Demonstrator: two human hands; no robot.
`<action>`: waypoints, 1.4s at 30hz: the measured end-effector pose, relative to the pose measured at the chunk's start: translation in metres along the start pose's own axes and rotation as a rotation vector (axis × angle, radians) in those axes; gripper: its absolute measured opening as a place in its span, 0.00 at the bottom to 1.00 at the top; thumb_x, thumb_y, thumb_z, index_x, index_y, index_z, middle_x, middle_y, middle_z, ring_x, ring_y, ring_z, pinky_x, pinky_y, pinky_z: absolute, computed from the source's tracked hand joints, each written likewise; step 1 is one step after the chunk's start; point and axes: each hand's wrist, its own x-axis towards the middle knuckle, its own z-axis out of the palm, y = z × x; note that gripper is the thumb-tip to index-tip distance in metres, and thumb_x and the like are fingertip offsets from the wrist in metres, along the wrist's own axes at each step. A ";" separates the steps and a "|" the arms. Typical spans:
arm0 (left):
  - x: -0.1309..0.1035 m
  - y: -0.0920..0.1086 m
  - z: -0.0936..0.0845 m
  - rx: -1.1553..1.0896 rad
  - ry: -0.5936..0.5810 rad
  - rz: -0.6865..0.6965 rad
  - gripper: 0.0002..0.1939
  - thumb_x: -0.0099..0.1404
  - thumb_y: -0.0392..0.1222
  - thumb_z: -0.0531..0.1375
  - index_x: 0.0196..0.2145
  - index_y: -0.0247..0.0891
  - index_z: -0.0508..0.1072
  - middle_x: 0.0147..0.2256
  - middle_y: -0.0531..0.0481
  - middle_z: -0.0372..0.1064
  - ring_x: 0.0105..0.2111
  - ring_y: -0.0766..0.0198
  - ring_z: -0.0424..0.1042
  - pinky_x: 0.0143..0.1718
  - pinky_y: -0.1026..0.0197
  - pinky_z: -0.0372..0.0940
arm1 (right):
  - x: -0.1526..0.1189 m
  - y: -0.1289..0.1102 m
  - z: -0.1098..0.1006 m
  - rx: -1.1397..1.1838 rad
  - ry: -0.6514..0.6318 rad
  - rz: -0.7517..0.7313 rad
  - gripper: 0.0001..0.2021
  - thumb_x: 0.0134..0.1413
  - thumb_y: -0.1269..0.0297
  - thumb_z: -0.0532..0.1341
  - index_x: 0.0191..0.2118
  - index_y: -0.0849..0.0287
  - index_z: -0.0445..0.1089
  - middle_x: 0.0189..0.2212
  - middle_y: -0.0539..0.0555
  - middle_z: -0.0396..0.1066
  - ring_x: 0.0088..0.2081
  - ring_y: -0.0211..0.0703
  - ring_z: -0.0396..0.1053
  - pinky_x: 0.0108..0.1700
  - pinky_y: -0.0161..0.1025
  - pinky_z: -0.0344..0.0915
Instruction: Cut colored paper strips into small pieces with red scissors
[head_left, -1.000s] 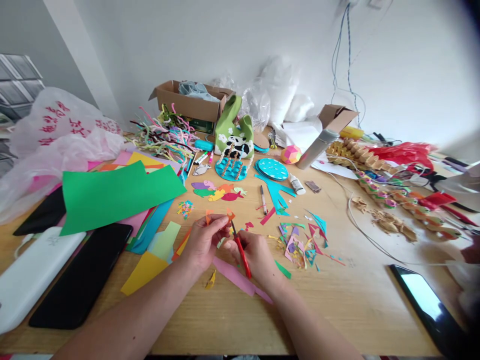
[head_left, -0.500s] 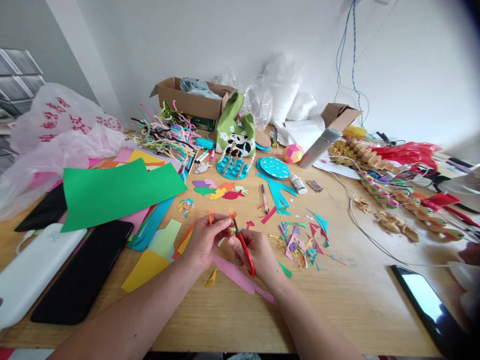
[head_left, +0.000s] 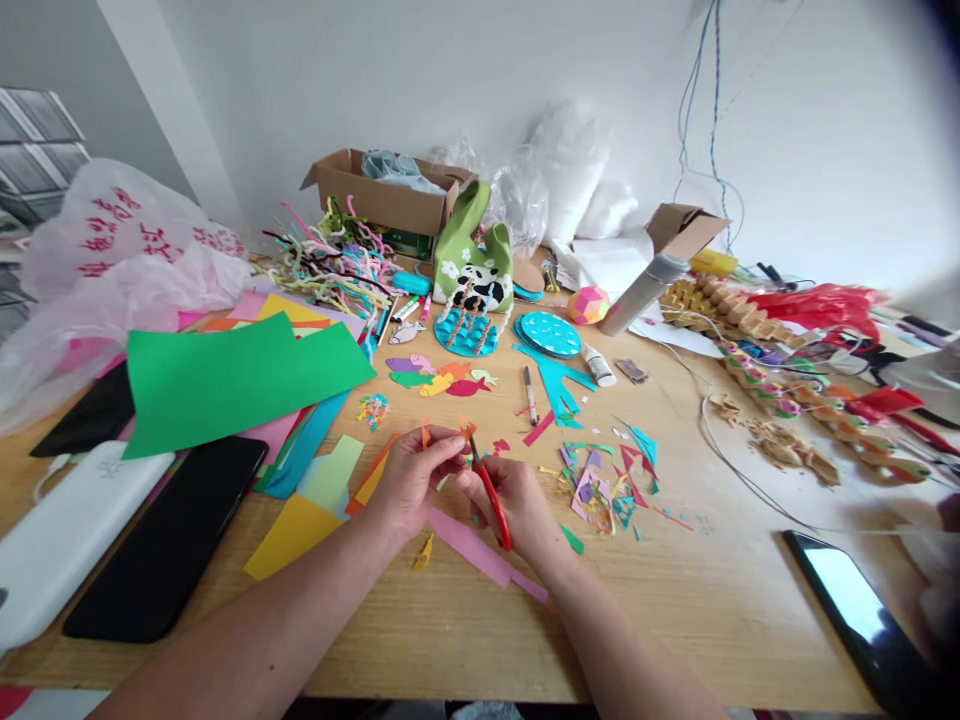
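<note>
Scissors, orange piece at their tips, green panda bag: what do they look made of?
Scissors: smooth red handles, probably plastic; slim dark blades, likely metal. Orange piece: thin, matte, evenly coloured, so probably paper or card. Green panda bag: matte, with softly curving handles; likely fabric, knit or felt unclear.

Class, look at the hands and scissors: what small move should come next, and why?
Probably a small snip into the orange paper: the left hand seems to pinch it, and the right hand holds the scissors with the blades close against it.
</note>
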 end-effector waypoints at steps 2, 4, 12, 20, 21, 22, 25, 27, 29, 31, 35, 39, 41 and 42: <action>-0.001 0.001 0.000 0.001 0.003 0.001 0.08 0.46 0.41 0.69 0.21 0.35 0.75 0.21 0.52 0.67 0.24 0.69 0.65 0.26 0.65 0.59 | -0.001 0.000 0.000 0.004 -0.001 0.004 0.24 0.52 0.42 0.60 0.22 0.60 0.61 0.13 0.48 0.63 0.16 0.34 0.58 0.18 0.30 0.49; -0.001 0.001 0.001 0.008 0.004 0.003 0.08 0.46 0.41 0.69 0.21 0.35 0.75 0.21 0.52 0.67 0.24 0.69 0.65 0.26 0.65 0.59 | -0.002 -0.001 0.000 0.005 -0.003 0.007 0.24 0.52 0.42 0.60 0.22 0.60 0.60 0.13 0.48 0.63 0.15 0.34 0.58 0.18 0.30 0.50; 0.000 0.001 0.001 0.074 0.012 0.015 0.08 0.44 0.39 0.68 0.19 0.36 0.73 0.20 0.54 0.66 0.22 0.70 0.63 0.26 0.65 0.57 | -0.001 -0.002 0.000 -0.040 0.003 0.000 0.26 0.51 0.40 0.59 0.22 0.60 0.61 0.14 0.49 0.63 0.17 0.34 0.58 0.19 0.31 0.49; -0.002 0.002 0.001 0.096 -0.009 0.029 0.07 0.46 0.39 0.67 0.18 0.36 0.72 0.19 0.54 0.65 0.22 0.69 0.63 0.26 0.64 0.57 | 0.000 0.000 -0.001 -0.040 -0.015 0.003 0.26 0.51 0.39 0.58 0.23 0.60 0.61 0.14 0.48 0.63 0.17 0.34 0.59 0.19 0.31 0.50; -0.002 0.002 0.001 0.096 -0.009 0.032 0.07 0.46 0.39 0.67 0.18 0.36 0.72 0.19 0.54 0.65 0.22 0.69 0.63 0.26 0.64 0.57 | 0.000 0.000 -0.001 -0.038 -0.016 0.006 0.26 0.51 0.39 0.58 0.23 0.60 0.61 0.14 0.48 0.63 0.17 0.34 0.59 0.19 0.31 0.50; -0.002 0.002 0.001 0.095 -0.008 0.035 0.07 0.46 0.39 0.67 0.19 0.36 0.72 0.20 0.54 0.65 0.22 0.69 0.63 0.26 0.64 0.57 | -0.001 0.000 -0.001 -0.034 -0.018 0.009 0.26 0.51 0.39 0.58 0.23 0.60 0.61 0.14 0.48 0.63 0.17 0.34 0.59 0.18 0.31 0.50; -0.001 0.002 0.000 0.099 -0.007 0.041 0.07 0.47 0.39 0.67 0.19 0.36 0.72 0.20 0.54 0.66 0.23 0.69 0.63 0.27 0.64 0.58 | -0.001 -0.001 -0.001 -0.008 -0.024 0.024 0.25 0.52 0.40 0.59 0.23 0.60 0.61 0.14 0.48 0.63 0.16 0.34 0.59 0.18 0.30 0.51; -0.001 0.001 0.000 0.102 -0.004 0.042 0.06 0.47 0.39 0.66 0.20 0.36 0.73 0.20 0.54 0.66 0.23 0.68 0.64 0.27 0.64 0.58 | -0.001 -0.001 -0.001 0.010 -0.027 0.032 0.25 0.51 0.41 0.60 0.23 0.60 0.61 0.14 0.48 0.63 0.16 0.34 0.60 0.18 0.30 0.51; -0.001 0.001 0.000 0.102 -0.002 0.043 0.06 0.47 0.39 0.66 0.20 0.36 0.73 0.20 0.54 0.67 0.23 0.68 0.64 0.27 0.64 0.58 | -0.001 -0.001 -0.001 0.015 -0.025 0.029 0.25 0.51 0.41 0.60 0.23 0.60 0.61 0.13 0.48 0.63 0.16 0.35 0.60 0.18 0.30 0.51; -0.001 0.001 0.000 0.101 -0.006 0.041 0.06 0.47 0.38 0.66 0.20 0.36 0.73 0.20 0.54 0.67 0.23 0.69 0.64 0.27 0.64 0.58 | -0.001 -0.001 -0.001 0.005 -0.023 0.018 0.25 0.51 0.41 0.60 0.23 0.60 0.61 0.13 0.48 0.63 0.16 0.35 0.60 0.18 0.30 0.50; -0.001 0.001 -0.001 0.094 -0.022 0.028 0.06 0.47 0.38 0.66 0.20 0.35 0.72 0.20 0.53 0.68 0.22 0.69 0.65 0.26 0.64 0.59 | 0.000 -0.002 -0.002 -0.025 -0.019 0.005 0.26 0.50 0.39 0.60 0.22 0.60 0.60 0.14 0.48 0.63 0.17 0.35 0.60 0.18 0.30 0.50; -0.001 0.000 -0.001 0.085 -0.018 0.023 0.05 0.48 0.38 0.66 0.21 0.36 0.73 0.21 0.53 0.69 0.22 0.67 0.67 0.27 0.63 0.61 | 0.000 -0.005 -0.003 -0.028 -0.021 0.022 0.26 0.49 0.38 0.60 0.22 0.60 0.60 0.14 0.48 0.63 0.16 0.34 0.59 0.18 0.31 0.49; 0.000 0.000 -0.002 0.079 -0.013 0.021 0.05 0.47 0.38 0.66 0.21 0.36 0.73 0.21 0.52 0.69 0.23 0.67 0.67 0.27 0.64 0.61 | -0.001 -0.006 -0.004 -0.025 -0.022 0.030 0.26 0.49 0.38 0.60 0.22 0.60 0.60 0.14 0.48 0.62 0.16 0.35 0.60 0.18 0.31 0.49; 0.000 0.000 -0.002 0.078 -0.011 0.019 0.05 0.47 0.38 0.66 0.21 0.36 0.73 0.21 0.52 0.69 0.23 0.67 0.67 0.27 0.64 0.61 | -0.001 -0.007 -0.004 -0.024 -0.021 0.032 0.26 0.49 0.38 0.60 0.22 0.60 0.60 0.14 0.48 0.63 0.16 0.35 0.60 0.18 0.31 0.49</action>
